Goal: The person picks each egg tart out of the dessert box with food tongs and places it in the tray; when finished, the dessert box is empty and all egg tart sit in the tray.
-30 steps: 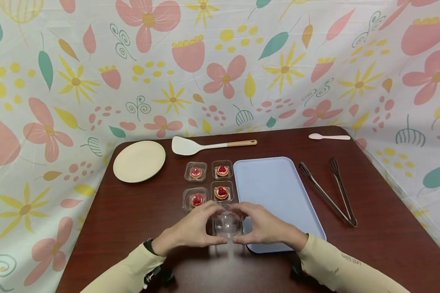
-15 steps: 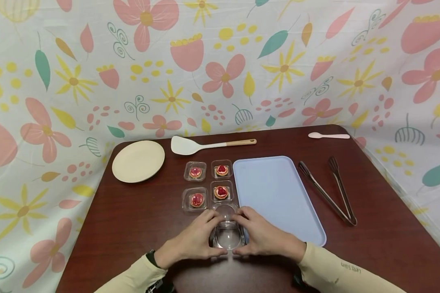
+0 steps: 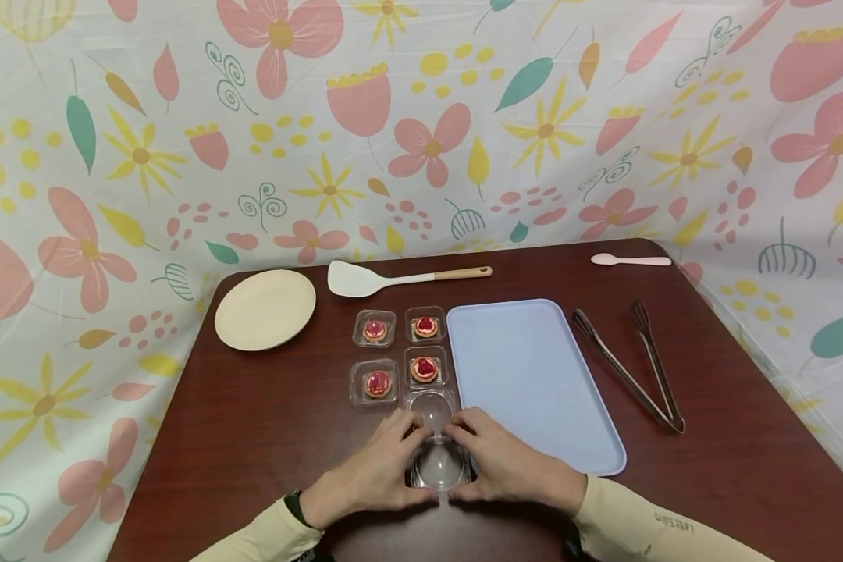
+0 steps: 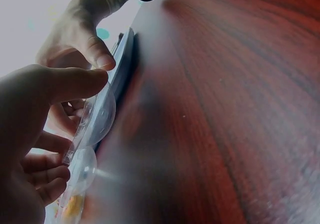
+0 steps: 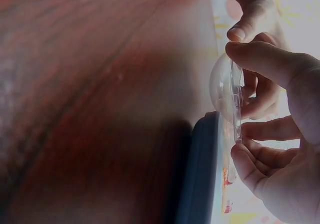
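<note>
My left hand (image 3: 375, 464) and right hand (image 3: 513, 468) hold a clear plastic domed lid (image 3: 441, 470) between them, low over the near part of the table. Thumbs press the near side of its square rim while the other fingers curl at the far side. In the left wrist view, the dome of the lid (image 4: 105, 116) bulges toward the table. A second clear domed piece (image 3: 432, 407) lies just beyond the held one. Behind it, several small red-topped tarts (image 3: 424, 369) sit in clear square containers (image 3: 374, 404).
A blue tray (image 3: 527, 375) lies right beside the containers. Metal tongs (image 3: 628, 382) rest farther right, with a pale spoon (image 3: 632, 261) behind. At the back are a white turner (image 3: 358, 279) and a cream plate (image 3: 267, 310). A patterned cloth (image 3: 421, 140) hangs behind the table.
Both hands have moved toward the near side with the held lid. The second domed piece beyond it has come more into view.
</note>
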The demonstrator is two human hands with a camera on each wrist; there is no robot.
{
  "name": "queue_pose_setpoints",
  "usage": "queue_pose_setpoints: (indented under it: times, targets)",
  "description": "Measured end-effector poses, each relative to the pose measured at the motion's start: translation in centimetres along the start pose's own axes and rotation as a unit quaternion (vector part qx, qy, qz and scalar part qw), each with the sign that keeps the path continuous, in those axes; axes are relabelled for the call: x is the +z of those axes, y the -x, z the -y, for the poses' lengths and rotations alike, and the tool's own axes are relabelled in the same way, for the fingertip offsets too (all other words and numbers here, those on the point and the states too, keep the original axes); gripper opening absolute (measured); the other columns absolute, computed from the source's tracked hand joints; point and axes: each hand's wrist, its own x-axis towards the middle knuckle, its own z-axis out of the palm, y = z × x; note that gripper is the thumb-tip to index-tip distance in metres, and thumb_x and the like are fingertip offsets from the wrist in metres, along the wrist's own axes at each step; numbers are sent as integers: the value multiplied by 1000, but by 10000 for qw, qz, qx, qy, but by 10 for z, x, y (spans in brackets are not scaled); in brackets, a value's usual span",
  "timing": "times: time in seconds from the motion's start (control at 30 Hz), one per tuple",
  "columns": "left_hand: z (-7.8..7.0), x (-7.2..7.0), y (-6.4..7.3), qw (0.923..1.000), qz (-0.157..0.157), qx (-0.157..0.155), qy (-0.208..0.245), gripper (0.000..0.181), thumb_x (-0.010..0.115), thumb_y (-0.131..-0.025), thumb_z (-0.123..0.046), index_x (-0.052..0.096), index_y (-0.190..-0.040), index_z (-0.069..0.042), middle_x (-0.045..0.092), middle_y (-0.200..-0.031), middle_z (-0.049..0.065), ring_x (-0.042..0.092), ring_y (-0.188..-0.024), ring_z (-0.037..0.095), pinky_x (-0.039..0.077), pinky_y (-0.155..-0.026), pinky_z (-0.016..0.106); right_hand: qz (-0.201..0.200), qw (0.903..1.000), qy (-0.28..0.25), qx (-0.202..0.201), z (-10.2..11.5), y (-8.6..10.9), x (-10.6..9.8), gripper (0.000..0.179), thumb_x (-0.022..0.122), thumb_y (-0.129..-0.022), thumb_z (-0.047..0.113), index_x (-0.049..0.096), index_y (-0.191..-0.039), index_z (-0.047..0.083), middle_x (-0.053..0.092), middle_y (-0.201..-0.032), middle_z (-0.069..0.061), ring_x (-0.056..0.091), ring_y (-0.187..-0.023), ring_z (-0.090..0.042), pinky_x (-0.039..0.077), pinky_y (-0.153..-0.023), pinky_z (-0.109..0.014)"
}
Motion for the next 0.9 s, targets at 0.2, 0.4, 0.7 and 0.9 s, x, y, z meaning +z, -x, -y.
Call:
queue_pose_setpoints:
  times: [0.2, 0.4, 0.7, 0.9]
  targets:
    - [-3, 2, 1, 9995, 62, -78, -299, 76, 84, -63, -54, 59, -122, -13, 51, -110, -1, 46, -97, 11, 45, -83, 27, 28, 10000, 81, -25, 1, 2, 3, 83, 90, -56, 47, 62, -118, -1, 56, -111, -11, 53, -100, -18, 52, -85, -30]
    - [-4, 1, 2, 9983, 245, -264, -448, 78, 83, -63, -58, 59, -124, -15, 51, -110, -3, 44, -97, 11, 44, -82, 27, 38, 9999, 111, -25, 1, 2, 4, 86, 90, -55, 48, 62, -121, 0, 56, -112, -12, 53, -101, -19, 52, -86, -31]
    - [-6, 2, 4, 9968, 294, -361, -650, 77, 83, -62, -59, 60, -121, -14, 51, -110, -3, 44, -97, 11, 42, -79, 27, 124, 9997, 182, -53, 1, 2, 6, 88, 88, -58, 50, 60, -124, -1, 57, -114, -12, 52, -102, -18, 52, -86, -31]
    - [-7, 3, 6, 9966, 314, -416, -631, 85, 82, -62, -61, 58, -126, -10, 51, -115, 0, 44, -100, 12, 43, -82, 28, 110, 9996, 225, -122, 1, 3, 5, 88, 88, -58, 52, 61, -122, -2, 55, -113, -13, 52, -101, -18, 52, -86, -31]
